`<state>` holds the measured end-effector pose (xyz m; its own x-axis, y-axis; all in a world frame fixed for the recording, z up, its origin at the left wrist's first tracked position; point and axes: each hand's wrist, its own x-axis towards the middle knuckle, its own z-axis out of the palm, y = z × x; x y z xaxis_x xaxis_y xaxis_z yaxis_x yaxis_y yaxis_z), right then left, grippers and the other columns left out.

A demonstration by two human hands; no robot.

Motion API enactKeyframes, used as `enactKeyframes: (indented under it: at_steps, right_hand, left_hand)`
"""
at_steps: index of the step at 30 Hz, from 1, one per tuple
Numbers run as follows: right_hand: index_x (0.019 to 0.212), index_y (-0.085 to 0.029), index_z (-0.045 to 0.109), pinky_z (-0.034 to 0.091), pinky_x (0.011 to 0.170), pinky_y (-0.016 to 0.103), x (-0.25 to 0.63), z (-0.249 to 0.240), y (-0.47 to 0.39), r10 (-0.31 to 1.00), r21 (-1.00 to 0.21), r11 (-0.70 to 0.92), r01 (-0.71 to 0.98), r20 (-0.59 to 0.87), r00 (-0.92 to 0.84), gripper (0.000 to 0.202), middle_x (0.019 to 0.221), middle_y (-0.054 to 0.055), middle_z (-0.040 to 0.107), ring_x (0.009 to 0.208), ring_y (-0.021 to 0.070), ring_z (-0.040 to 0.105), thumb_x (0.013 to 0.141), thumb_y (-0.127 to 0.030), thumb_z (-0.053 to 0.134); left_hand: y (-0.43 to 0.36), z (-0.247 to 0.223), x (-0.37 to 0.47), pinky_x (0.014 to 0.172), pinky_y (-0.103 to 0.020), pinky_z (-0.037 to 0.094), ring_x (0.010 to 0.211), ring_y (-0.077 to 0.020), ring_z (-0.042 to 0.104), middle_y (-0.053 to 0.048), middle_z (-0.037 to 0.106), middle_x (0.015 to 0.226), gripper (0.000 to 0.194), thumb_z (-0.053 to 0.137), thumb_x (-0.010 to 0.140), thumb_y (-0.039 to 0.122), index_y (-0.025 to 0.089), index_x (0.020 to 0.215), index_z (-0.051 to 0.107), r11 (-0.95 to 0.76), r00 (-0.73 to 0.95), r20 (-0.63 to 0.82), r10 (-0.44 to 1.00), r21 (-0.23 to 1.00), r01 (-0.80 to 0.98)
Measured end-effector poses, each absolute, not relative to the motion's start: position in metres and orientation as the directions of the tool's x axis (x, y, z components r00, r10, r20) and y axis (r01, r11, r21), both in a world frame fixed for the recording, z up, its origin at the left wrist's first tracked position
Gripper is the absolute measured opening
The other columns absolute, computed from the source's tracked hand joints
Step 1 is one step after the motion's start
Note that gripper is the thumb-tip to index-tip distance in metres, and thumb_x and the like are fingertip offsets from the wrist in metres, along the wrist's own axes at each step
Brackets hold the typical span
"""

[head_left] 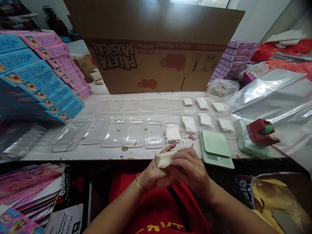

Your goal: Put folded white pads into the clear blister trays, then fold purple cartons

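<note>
Just in front of the table's front edge, my left hand [154, 174] holds a small stack of white sheets [164, 159], its fingers wrapped round it from below. My right hand [191, 165] closes on the stack's right side, and some of its fingers are hidden. Beyond my hands, a clear plastic tray [173, 133] holds a white piece. More trays with white pieces [189, 124] sit to the right, and clear trays without pieces [133, 134] run to the left in two rows. A pale green scale [215, 144] stands right of my right hand.
A large cardboard box [156, 65] stands behind the trays. Blue boxes [26, 71] and pink boxes [58, 58] are stacked at the left. A red tape dispenser [260, 131] and plastic sheeting [270, 94] lie right. Purple boxes [234, 58] are stacked behind.
</note>
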<state>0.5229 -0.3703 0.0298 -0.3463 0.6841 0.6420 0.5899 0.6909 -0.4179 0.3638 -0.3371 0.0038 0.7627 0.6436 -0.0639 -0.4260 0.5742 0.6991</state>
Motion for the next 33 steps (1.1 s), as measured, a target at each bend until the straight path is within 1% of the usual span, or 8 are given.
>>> enactKeyframes:
  at_steps: [6,11,16,20,24,28,31,33]
  right_hand:
    - [0.084,-0.018,0.055,0.039,0.071,0.032,0.534,0.037,-0.366,0.802,-0.396,0.590,0.704,0.388,-0.454,0.011,0.078,0.005,0.057,0.077,0.0168,0.050,0.084,-0.017,0.043]
    - [0.080,-0.018,0.050,0.039,0.060,0.023,0.568,0.022,-0.368,0.870,-0.502,0.490,0.712,0.233,-0.434,0.012,0.076,0.003,0.055,0.068,0.0124,0.048,0.084,-0.015,0.039]
    - [0.076,-0.018,0.051,0.039,0.059,0.021,0.666,-0.001,-0.353,0.992,-0.690,0.124,0.713,0.090,-0.086,0.008,0.068,-0.001,0.053,0.065,0.0111,0.048,0.081,-0.020,0.044]
    - [0.073,-0.017,0.052,0.038,0.052,0.020,0.740,-0.020,-0.324,0.990,-0.583,-0.137,0.801,-0.057,0.128,0.012,0.063,-0.002,0.052,0.058,0.0107,0.048,0.078,-0.027,0.046]
    - [0.074,-0.018,0.056,0.040,0.059,0.024,0.767,-0.032,-0.302,0.983,-0.437,-0.162,0.885,0.009,0.184,0.011,0.068,0.000,0.057,0.064,0.0140,0.051,0.076,-0.027,0.050]
    - [0.099,-0.020,0.057,0.038,0.082,0.038,0.749,-0.034,-0.311,0.965,-0.368,-0.128,0.921,0.169,0.201,0.026,0.100,0.009,0.058,0.096,0.0245,0.050,0.074,-0.026,0.057]
    - [0.107,-0.020,0.055,0.037,0.088,0.042,0.698,-0.031,-0.337,0.924,-0.404,0.061,0.913,0.368,0.101,0.028,0.105,0.010,0.057,0.102,0.0247,0.048,0.080,-0.027,0.053]
    - [0.107,-0.022,0.056,0.040,0.087,0.039,0.655,-0.024,-0.357,0.916,-0.489,0.231,0.841,0.400,-0.019,0.025,0.104,0.008,0.057,0.101,0.0215,0.050,0.082,-0.026,0.050]
  left_hand:
    - [-0.330,-0.010,0.379,0.091,-0.033,0.037,0.100,-0.0202,0.053,-0.002,0.059,0.109,0.079,0.053,0.057,-0.001,0.021,0.131,0.033,0.530,0.770,-0.055,0.635,0.757,-0.383]
    - [-0.328,-0.032,0.396,0.077,-0.043,0.047,0.093,-0.0248,0.057,-0.005,0.058,0.108,0.079,0.054,0.063,0.004,0.028,0.133,0.027,0.732,0.867,-0.153,0.475,0.616,-0.292]
    - [-0.331,-0.062,0.406,0.072,-0.055,0.046,0.097,-0.0305,0.056,-0.013,0.055,0.110,0.068,0.048,0.074,0.010,0.027,0.134,0.022,0.838,0.901,-0.213,0.379,0.493,-0.236]
    - [-0.330,-0.066,0.409,0.072,-0.055,0.046,0.095,-0.0286,0.057,-0.013,0.057,0.108,0.067,0.047,0.075,0.010,0.028,0.134,0.022,0.839,0.896,-0.212,0.390,0.483,-0.251]
    - [-0.329,-0.059,0.412,0.071,-0.053,0.047,0.093,-0.0271,0.058,-0.013,0.057,0.108,0.067,0.045,0.075,0.010,0.028,0.135,0.020,0.832,0.888,-0.230,0.398,0.498,-0.243]
    - [-0.330,-0.056,0.417,0.068,-0.048,0.049,0.089,-0.0253,0.058,-0.012,0.057,0.105,0.072,0.044,0.070,0.006,0.026,0.135,0.020,0.799,0.864,-0.234,0.446,0.538,-0.268]
    - [-0.329,-0.052,0.422,0.067,-0.046,0.050,0.086,-0.0249,0.058,-0.012,0.057,0.103,0.075,0.047,0.065,0.005,0.024,0.134,0.024,0.762,0.854,-0.215,0.473,0.586,-0.275]
    - [-0.329,-0.047,0.425,0.067,-0.046,0.050,0.086,-0.0253,0.057,-0.011,0.058,0.102,0.073,0.050,0.063,0.005,0.024,0.131,0.030,0.747,0.857,-0.211,0.471,0.613,-0.259]
